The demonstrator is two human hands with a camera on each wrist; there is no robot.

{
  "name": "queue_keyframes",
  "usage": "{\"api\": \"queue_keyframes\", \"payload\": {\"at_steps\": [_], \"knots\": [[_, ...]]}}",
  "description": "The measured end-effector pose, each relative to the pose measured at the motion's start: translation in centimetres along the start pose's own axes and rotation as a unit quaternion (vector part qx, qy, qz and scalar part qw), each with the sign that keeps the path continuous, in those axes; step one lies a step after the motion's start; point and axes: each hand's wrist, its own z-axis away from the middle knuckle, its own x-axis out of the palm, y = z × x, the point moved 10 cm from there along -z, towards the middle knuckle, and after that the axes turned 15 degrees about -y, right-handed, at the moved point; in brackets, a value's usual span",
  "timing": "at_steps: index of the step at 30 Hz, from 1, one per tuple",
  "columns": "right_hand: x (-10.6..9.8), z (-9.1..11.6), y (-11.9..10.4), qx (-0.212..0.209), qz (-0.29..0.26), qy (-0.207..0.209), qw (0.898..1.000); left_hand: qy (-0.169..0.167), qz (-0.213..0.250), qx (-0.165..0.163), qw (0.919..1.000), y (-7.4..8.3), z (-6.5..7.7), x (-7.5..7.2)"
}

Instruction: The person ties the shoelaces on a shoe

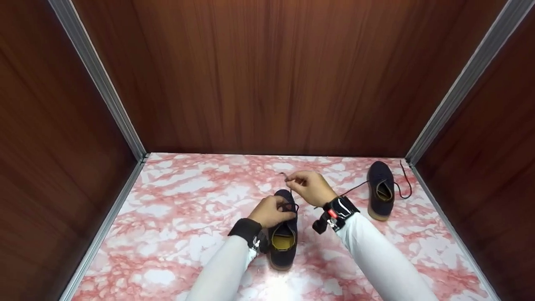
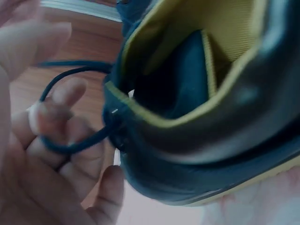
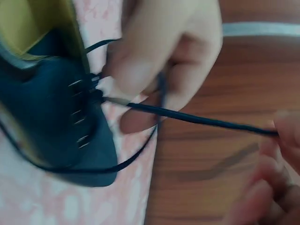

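A dark navy lace-up shoe with a yellow lining stands on the marbled surface, toe away from me. Over its lacing is my left hand. In the left wrist view, a loop of dark shoelace passes round the curled fingers of that hand, beside the shoe's opening. My right hand, higher and beyond the toe, pinches a lace end between thumb and fingers. The right wrist view shows this lace stretched straight from the eyelets to the right fingertips, passing the left hand.
A matching shoe stands at the right, its laces trailing to both sides. The red and white marbled surface is bounded by brown wood-grain panels at the back and sides, with grey metal strips at the corners.
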Motion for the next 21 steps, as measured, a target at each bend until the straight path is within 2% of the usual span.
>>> {"api": "queue_keyframes", "payload": {"at_steps": [2, 4, 8, 13, 18, 21], "knots": [[0.1, -0.3, -0.4, -0.011, 0.01, -0.021, 1.0, 0.005, -0.007, 0.0, 1.0, 0.0, -0.1, 0.2], [-0.1, -0.2, 0.1, -0.008, 0.006, -0.019, 1.0, 0.004, -0.005, 0.002, 1.0, 0.0, -0.2, 0.4], [-0.4, 0.4, 2.8, 0.024, -0.019, 0.004, 1.0, 0.004, 0.008, -0.004, 1.0, -0.3, -0.2, 0.6], [0.4, 1.3, 5.9, 0.071, -0.041, -0.01, 0.997, 0.022, 0.006, -0.028, 0.9993, -0.8, 0.1, 0.5], [0.8, 2.6, 8.4, 0.094, -0.047, -0.008, 0.994, 0.043, -0.021, -0.048, 0.9977, -0.6, 0.3, 0.6], [1.1, 3.4, 9.9, 0.111, -0.05, -0.013, 0.992, 0.061, -0.053, -0.051, 0.9954, -0.2, 0.2, 0.4]]}}
